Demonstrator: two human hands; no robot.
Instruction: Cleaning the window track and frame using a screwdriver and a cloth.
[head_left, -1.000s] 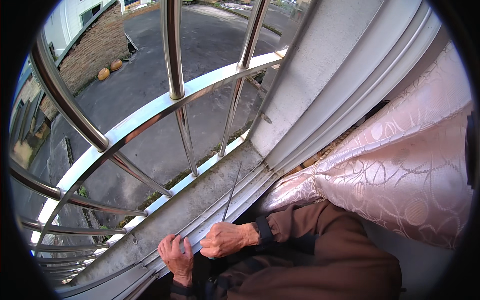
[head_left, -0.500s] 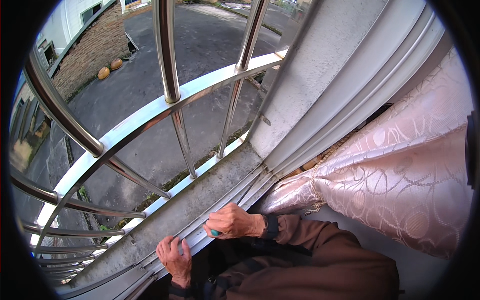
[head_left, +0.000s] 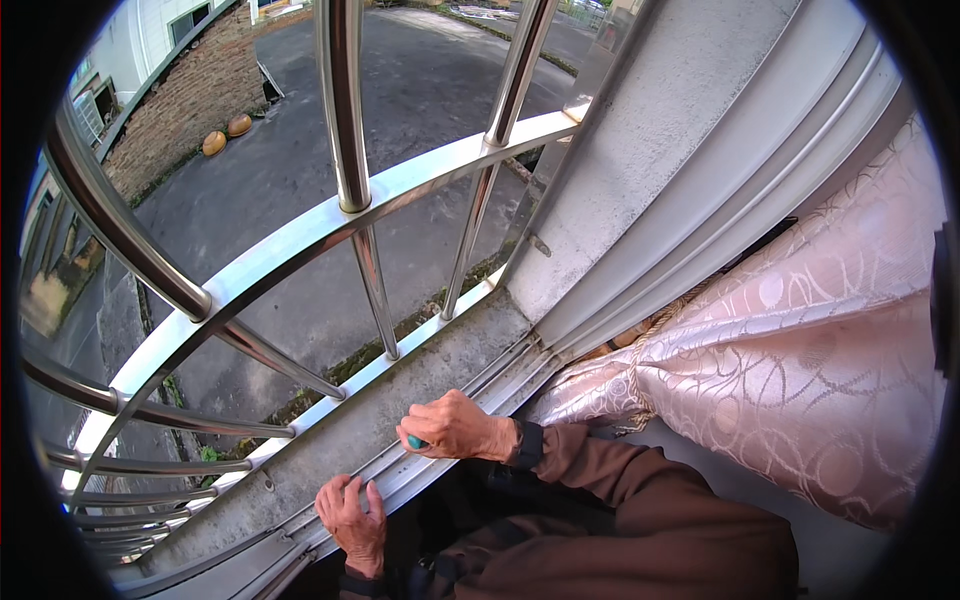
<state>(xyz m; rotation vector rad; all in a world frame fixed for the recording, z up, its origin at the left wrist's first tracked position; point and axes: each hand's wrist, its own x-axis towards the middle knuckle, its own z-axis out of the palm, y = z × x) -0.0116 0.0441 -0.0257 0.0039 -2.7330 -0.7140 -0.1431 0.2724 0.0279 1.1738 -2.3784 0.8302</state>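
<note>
My right hand [head_left: 455, 425] is closed round a tool with a teal handle [head_left: 414, 442], held just over the grooved window track [head_left: 400, 470]. Only the rounded teal end shows at the thumb side; the fist hides most of the rest, so its exact kind is unclear. Lower left, my left hand [head_left: 350, 515] rests on the same track with its fingers apart and slightly bent, holding nothing visible. Along the outer side of the track runs a stained concrete sill [head_left: 330, 450].
Shiny metal bars [head_left: 345, 120] and a curved rail [head_left: 270, 260] stand beyond the sill. At right are the pale window frame [head_left: 740, 170] and a pink patterned curtain [head_left: 770, 370] tied with a cord. Outside lie a paved yard [head_left: 290, 200] and a brick wall [head_left: 200, 95].
My right hand has shifted slightly left and up along the track with the teal-handled tool. My left hand stays nearly in place; the view has shifted a little.
</note>
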